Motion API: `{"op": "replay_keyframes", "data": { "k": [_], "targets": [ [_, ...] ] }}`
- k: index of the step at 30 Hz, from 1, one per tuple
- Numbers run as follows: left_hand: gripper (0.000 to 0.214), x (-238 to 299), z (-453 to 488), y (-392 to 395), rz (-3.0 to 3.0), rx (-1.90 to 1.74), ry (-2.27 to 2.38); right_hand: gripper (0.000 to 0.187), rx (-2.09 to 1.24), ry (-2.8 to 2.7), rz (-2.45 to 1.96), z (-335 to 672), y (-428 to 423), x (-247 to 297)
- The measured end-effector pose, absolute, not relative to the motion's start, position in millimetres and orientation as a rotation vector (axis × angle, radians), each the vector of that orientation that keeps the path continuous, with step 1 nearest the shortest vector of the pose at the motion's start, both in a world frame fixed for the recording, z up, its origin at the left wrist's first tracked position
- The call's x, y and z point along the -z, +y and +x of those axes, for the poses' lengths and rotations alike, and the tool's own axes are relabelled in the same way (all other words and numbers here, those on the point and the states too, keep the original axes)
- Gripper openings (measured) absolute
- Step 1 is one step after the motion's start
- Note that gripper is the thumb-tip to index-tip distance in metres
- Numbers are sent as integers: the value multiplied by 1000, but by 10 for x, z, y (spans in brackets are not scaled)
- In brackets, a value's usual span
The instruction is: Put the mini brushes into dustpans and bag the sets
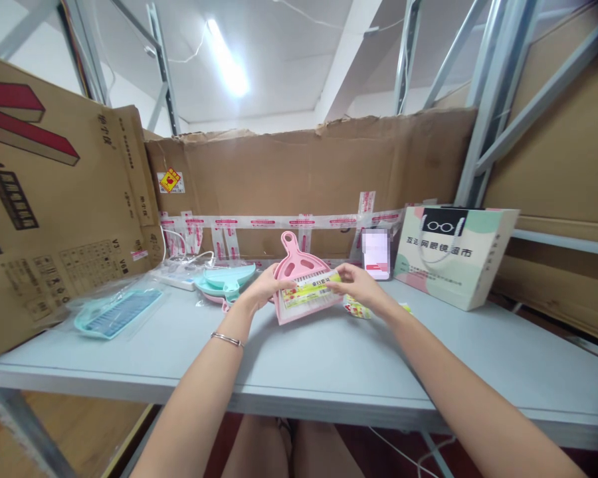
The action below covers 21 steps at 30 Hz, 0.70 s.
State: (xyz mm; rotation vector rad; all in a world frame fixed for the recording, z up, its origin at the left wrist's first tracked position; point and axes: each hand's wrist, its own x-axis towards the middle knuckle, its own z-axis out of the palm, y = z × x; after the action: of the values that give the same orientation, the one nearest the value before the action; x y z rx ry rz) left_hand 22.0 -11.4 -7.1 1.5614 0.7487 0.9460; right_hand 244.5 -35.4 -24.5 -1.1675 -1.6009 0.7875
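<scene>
A pink dustpan (283,313) with a small brush nested in it is held above the table, tilted with its handle upward. Across the white bristles lies a yellow-and-white printed label (309,293). My left hand (263,289) grips the dustpan's left side, thumb over the front. At the right edge, my right hand (357,284) has its fingers closed on the label's end. Below that hand, more yellow printed labels (357,308) lie on the table, partly hidden by my wrist.
Stacked turquoise dustpans (226,279) lie left of my hands, with a pink one beneath. Farther left is a bagged turquoise dustpan and brush (119,313). A phone (377,255) and a paper bag (453,255) stand at the right. Cardboard (259,172) closes off the grey table's (329,365) back.
</scene>
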Motion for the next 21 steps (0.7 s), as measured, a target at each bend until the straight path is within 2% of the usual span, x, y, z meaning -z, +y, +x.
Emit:
{"op": "replay_keyframes", "data": {
  "k": [4, 6, 8, 11, 13, 21],
  "targets": [
    [56, 71, 210, -92, 1508, -963, 739, 49, -371, -1361, -1283, 2530, -254, 273],
    [57, 51, 210, -93, 1467, -1010, 723, 61, -356, -1163, -1297, 2532, -229, 286],
    [61, 24, 209, -99, 1420, -1093, 694, 64, -597, -1054, -1251, 2501, -237, 293],
    [64, -1, 209, -102, 1369, -1192, 629, 49, -1088, -1130, -1063, 2402, -293, 314],
    [63, 4, 215, -99, 1370, -1203, 595, 40, -1287, -1210, -947, 2323, -334, 343],
    [71, 27, 254, -145, 1456, -1099, 554, 36, -1485, -1271, -867, 2201, -421, 430]
  ]
}}
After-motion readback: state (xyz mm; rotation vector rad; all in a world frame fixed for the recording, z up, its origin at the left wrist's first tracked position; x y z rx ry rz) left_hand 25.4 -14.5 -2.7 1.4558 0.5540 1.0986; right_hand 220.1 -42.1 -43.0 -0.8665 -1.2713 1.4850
